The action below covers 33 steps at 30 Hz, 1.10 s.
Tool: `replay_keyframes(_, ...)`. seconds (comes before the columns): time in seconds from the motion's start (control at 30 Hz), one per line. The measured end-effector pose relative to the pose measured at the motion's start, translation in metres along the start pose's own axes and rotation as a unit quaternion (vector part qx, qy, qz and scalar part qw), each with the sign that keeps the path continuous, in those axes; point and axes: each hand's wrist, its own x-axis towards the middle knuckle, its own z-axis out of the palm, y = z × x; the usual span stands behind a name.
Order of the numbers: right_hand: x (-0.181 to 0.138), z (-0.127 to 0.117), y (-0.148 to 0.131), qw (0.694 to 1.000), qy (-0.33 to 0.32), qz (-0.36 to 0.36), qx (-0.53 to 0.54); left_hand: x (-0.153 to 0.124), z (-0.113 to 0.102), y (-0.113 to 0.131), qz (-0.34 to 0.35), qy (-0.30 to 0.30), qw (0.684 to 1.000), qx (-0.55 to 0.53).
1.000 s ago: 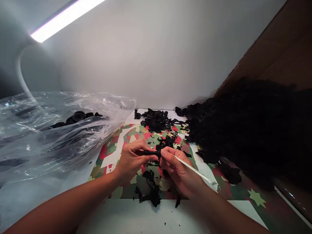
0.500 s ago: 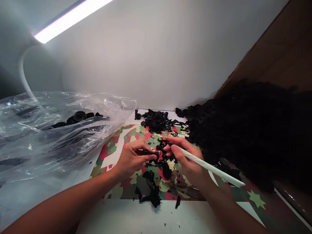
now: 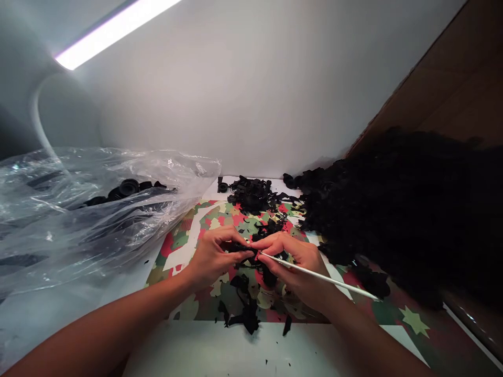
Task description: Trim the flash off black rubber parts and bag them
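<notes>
My left hand [image 3: 214, 254] is closed in a pinch on a small black rubber piece [image 3: 238, 248], largely covered by the fingers. Against its far end rest the fingertips of my right hand [image 3: 293, 256], thumb and forefinger pressed together. Out of that right hand a thin white stick-like tool [image 3: 326, 277] slants down to the right; its working tip is hidden at the fingers. Beneath both hands, black rubber scraps [image 3: 245, 309] lie scattered over a camouflage-patterned sheet [image 3: 200, 301].
A heap of black scraps [image 3: 253, 193] sits at the back. Many black pieces [image 3: 373, 209] spill from a cardboard box [image 3: 451, 89] on the right. At left, a clear plastic bag [image 3: 98, 241] holds black round parts [image 3: 128, 187]. A bright lamp [image 3: 118, 31] hangs above.
My right hand has come left and slightly down, bringing its fingertips to the piece in my left hand. The white tool has turned and shows its narrow side. My left hand stays put.
</notes>
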Motion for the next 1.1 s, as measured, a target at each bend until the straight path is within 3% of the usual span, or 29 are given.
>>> replay_keyframes(0.43,-0.001,0.004,-0.004,1.000,0.020,-0.018,0.002,-0.004,0.003,0.000,-0.020,0.004,1.000,0.006)
replay_keyframes(0.77,-0.003,0.009,0.000,0.995,0.096,0.014,-0.004,-0.003,0.004,0.001,-0.033,-0.002,0.999,0.001)
replay_keyframes(0.93,-0.001,0.002,0.002,0.998,0.048,-0.032,0.011,-0.001,0.003,0.003,-0.034,-0.011,0.999,0.004)
replay_keyframes(1.1,-0.001,0.004,0.001,0.999,0.015,-0.029,0.017,-0.002,0.003,0.003,-0.036,-0.012,0.999,0.004)
